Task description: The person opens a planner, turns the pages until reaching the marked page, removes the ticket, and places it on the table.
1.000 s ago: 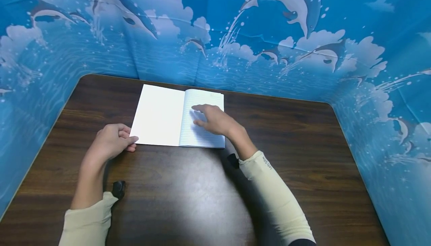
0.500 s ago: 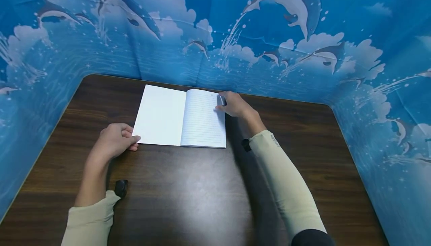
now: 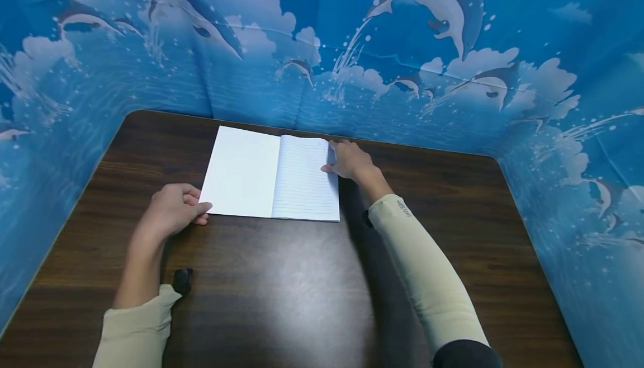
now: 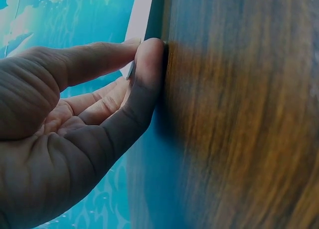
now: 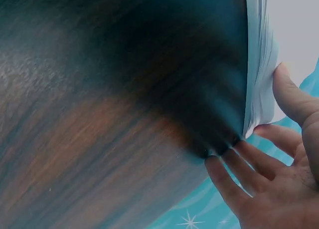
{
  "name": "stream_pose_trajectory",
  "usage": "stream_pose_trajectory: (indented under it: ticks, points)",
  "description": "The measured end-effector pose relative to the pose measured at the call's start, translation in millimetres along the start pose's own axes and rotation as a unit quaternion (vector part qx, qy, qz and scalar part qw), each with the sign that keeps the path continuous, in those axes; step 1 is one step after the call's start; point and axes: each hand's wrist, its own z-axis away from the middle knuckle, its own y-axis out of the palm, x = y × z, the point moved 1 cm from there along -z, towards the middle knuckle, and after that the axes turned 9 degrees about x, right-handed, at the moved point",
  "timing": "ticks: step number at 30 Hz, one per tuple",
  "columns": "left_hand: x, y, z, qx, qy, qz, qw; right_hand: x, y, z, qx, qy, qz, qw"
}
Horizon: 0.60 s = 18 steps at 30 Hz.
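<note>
A notebook (image 3: 304, 183) lies open near the back of the table, with a blank white inside cover (image 3: 241, 172) on the left and a lined page on the right. My left hand (image 3: 173, 211) pinches the cover's lower left corner between thumb and index finger; the left wrist view shows the cover's edge (image 4: 141, 14) between them. At the upper right corner is my right hand (image 3: 352, 161). Its thumb lies over the top page and its index finger is at the corner of the page stack (image 5: 259, 64), while the other fingertips (image 5: 212, 161) are down at the table.
The dark wood-grain table (image 3: 241, 289) extends to both sides and in front of the notebook. A blue curtain (image 3: 261, 88) printed with dolphins stands around its back and sides.
My right hand has moved right and back from over the lined page to its upper right corner. My left hand keeps its pinch on the cover.
</note>
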Motion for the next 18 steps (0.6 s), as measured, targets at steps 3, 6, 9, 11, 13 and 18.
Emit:
stream_pose_trajectory:
  ticks: [3,6,9,11,13,18]
  points:
    - [0.7,-0.2,-0.5,0.000,0.000,0.001,1.0000,1,1,1.1,-0.005,-0.003,0.013,0.9999]
    - [0.8,-0.5,-0.5,-0.001,-0.002,0.004,1.0000,4,2,2.6,-0.014,-0.006,0.020,0.9997]
    - [0.3,-0.6,0.0,-0.001,-0.002,0.004,1.0000,6,5,3.4,-0.034,-0.009,0.024,0.9991]
    - [0.2,-0.8,0.2,0.000,-0.002,0.007,1.0000,8,8,3.7,-0.053,-0.013,0.026,0.9982]
    - [0.5,-0.8,0.2,0.000,0.000,0.008,1.0000,9,10,4.2,-0.069,-0.013,0.029,0.9971]
    - [2.1,-0.3,-1.1,0.001,0.003,0.010,0.9999,13,16,7.1,-0.095,-0.014,0.007,0.9954]
